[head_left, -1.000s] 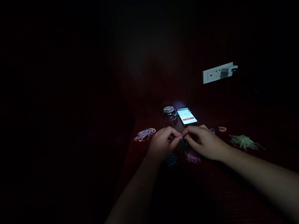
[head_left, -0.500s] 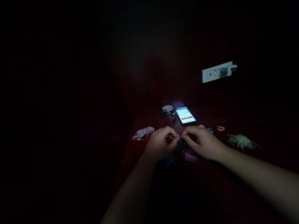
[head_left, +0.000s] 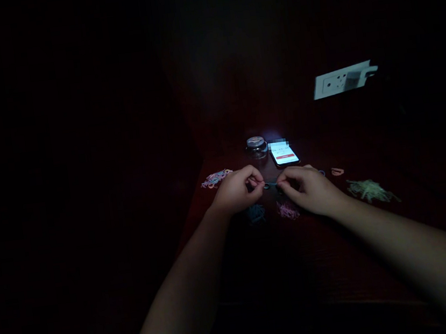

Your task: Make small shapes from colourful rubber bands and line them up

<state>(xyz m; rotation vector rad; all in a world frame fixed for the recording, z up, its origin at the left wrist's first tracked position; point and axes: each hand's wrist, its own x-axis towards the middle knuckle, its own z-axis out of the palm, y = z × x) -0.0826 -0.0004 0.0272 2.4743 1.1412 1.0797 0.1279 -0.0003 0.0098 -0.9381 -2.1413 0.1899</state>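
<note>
since a moment ago my view has shifted: the wall socket (head_left: 341, 81) with its plug sits higher and further right in the picture, and the phone and jar have slid up too. my hands have drawn a little apart, so the small band (head_left: 270, 184) between them now shows as a short stretched line, where earlier my fingertips were almost touching.

the room is very dark; only the lit phone (head_left: 285, 155) lying on the dark red table (head_left: 339, 250) gives light. just left of the phone stands a small glass jar (head_left: 256, 145). a pile of pastel bands (head_left: 216, 178) lies to the left of my left hand, a blue pile (head_left: 255, 213) and a pink pile (head_left: 288, 211) lie just in front of my hands, nearer me, and a pale green pile (head_left: 370, 190) lies to the right, with a single orange band (head_left: 337, 171) behind it. nothing lies over the band i'm working, though my curled fingers hide its ends.

my left hand (head_left: 236, 191) is closed narrow, thumb and forefinger pinching the band's left end. my right hand (head_left: 311, 190) is pinched shut the same way on its right end. the band hangs taut between them, just above the table, in front of the phone.
</note>
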